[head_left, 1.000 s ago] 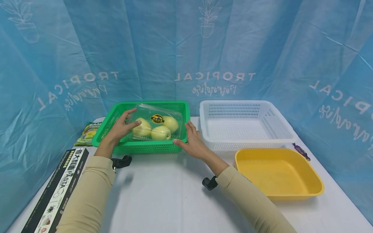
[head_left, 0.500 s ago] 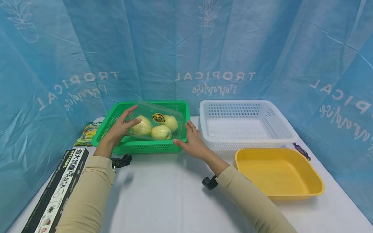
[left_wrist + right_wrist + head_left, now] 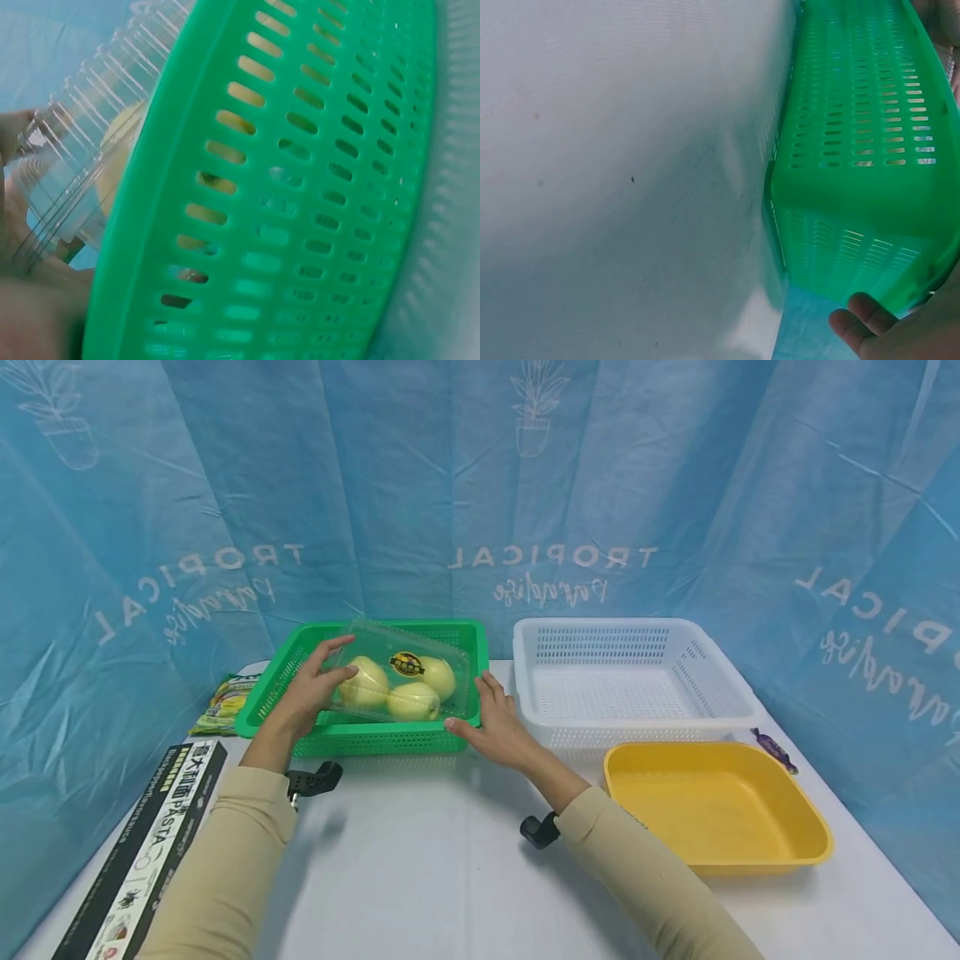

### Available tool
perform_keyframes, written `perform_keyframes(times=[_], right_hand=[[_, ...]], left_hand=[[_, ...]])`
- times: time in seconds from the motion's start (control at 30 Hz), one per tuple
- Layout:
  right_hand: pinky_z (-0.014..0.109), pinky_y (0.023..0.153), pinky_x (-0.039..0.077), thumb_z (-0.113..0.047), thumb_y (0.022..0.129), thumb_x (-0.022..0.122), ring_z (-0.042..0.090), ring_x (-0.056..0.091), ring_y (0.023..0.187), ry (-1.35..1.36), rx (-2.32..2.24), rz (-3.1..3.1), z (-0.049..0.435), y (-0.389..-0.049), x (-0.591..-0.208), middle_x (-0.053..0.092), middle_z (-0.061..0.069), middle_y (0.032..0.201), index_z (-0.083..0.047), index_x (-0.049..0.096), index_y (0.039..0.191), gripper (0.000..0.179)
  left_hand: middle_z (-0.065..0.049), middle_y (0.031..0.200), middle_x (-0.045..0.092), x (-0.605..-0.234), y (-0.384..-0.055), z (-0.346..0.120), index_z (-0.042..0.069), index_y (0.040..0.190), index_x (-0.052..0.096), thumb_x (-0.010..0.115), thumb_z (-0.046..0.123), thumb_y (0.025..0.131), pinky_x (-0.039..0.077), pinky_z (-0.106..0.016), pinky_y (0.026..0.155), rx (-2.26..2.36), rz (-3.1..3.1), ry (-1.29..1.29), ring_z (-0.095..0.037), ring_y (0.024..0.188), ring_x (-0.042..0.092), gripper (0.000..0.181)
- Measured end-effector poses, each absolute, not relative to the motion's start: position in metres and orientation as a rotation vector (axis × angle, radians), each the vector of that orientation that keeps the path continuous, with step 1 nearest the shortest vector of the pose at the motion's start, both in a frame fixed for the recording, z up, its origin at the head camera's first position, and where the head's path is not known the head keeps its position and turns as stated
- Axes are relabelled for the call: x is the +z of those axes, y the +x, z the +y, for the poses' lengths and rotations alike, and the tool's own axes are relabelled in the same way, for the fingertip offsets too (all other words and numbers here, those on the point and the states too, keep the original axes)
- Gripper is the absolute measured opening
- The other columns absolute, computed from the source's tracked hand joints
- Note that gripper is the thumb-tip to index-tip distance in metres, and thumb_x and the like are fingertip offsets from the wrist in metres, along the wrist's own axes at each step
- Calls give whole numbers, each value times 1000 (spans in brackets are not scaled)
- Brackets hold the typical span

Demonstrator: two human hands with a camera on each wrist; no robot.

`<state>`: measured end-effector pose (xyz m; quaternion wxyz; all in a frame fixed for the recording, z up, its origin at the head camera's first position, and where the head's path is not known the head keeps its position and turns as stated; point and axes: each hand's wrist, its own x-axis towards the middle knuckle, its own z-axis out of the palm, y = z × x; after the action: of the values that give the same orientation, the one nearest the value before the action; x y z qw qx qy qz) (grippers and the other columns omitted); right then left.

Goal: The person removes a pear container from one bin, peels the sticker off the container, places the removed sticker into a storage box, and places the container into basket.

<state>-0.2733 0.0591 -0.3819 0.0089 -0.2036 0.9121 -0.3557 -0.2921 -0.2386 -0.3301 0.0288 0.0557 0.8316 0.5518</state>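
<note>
A clear plastic fruit box (image 3: 386, 639) with a dark round label is tilted inside the green perforated basket (image 3: 375, 742). Three round pale yellow-green fruits (image 3: 414, 702) show through its lid. My left hand (image 3: 303, 692) grips the box's left end, thumb on the near side and fingers at the far corner. In the left wrist view, part of that hand (image 3: 15, 225) wraps the ribbed edge. My right hand (image 3: 495, 722) rests at the basket's front right corner, thumb by the front rim and fingers along the right side. Its fingertips (image 3: 851, 330) extend past the wall in the right wrist view.
A white perforated basket (image 3: 645, 724) stands right of the green one, with a yellow tray (image 3: 712, 802) before it. A purple-wrapped piece (image 3: 776, 750) lies at far right. Left are a black-and-white pasta box (image 3: 142, 852) and a yellow-green packet (image 3: 222, 706). A blue curtain (image 3: 480, 493) closes the back.
The fruit box's far left edge has risen slightly with my left hand, mostly in the first half second. My right hand and the green basket have stayed nearly still.
</note>
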Motion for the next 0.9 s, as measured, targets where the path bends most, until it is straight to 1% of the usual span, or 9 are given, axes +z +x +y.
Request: perform_keyframes(times=[0.13,0.3,0.47,0.53,0.63,0.77,0.9], right_hand=[[58,109,30,-59,91,47,44,12,143,-640,-1103,2850,59,-274,-383,-5,6,160,-11,5,153,89],[57,108,30,-59,91,47,44,12,142,-644,-1100,2846,58,-274,-383,-5,6,160,-11,4,153,89],[57,109,29,-59,91,47,44,12,142,-638,-1086,2854,58,-274,-382,-5,6,160,-11,4,153,89],[56,110,29,-59,91,47,44,13,142,-634,-1079,2859,58,-274,-382,-5,6,160,-11,5,153,89],[56,110,29,-59,91,47,44,14,142,-634,-1079,2862,59,-273,-381,-5,6,160,-9,5,152,89],[56,110,29,-59,91,47,44,14,142,-637,-1085,2860,59,-273,-381,-5,6,160,-9,5,152,90],[56,110,29,-59,91,47,44,13,142,-639,-1088,2855,60,-273,-381,-5,6,160,-9,5,153,89]], left_hand=[[-7,160,-5,-330,-289,-237,34,149,20,45,35,99,29,-71,99,1713,2586,137,-42,145,5,57],[-7,160,-3,-330,-286,-235,34,149,21,45,34,99,29,-71,100,1747,2599,101,-43,145,7,55],[-7,160,-1,-330,-285,-236,34,148,24,45,30,99,21,-72,103,1815,2612,76,-42,145,3,54],[-7,161,-1,-328,-284,-237,34,148,25,45,29,99,16,-71,106,1839,2622,66,-41,146,0,53],[-8,161,1,-324,-282,-237,33,148,26,45,29,99,13,-70,108,1870,2640,60,-40,146,-1,53],[-8,160,-1,-317,-276,-238,33,148,25,44,29,100,13,-68,109,1925,2631,47,-39,146,-2,52],[-7,160,-5,-309,-269,-240,35,148,25,43,29,100,16,-68,109,2008,2577,41,-38,146,-7,51]])
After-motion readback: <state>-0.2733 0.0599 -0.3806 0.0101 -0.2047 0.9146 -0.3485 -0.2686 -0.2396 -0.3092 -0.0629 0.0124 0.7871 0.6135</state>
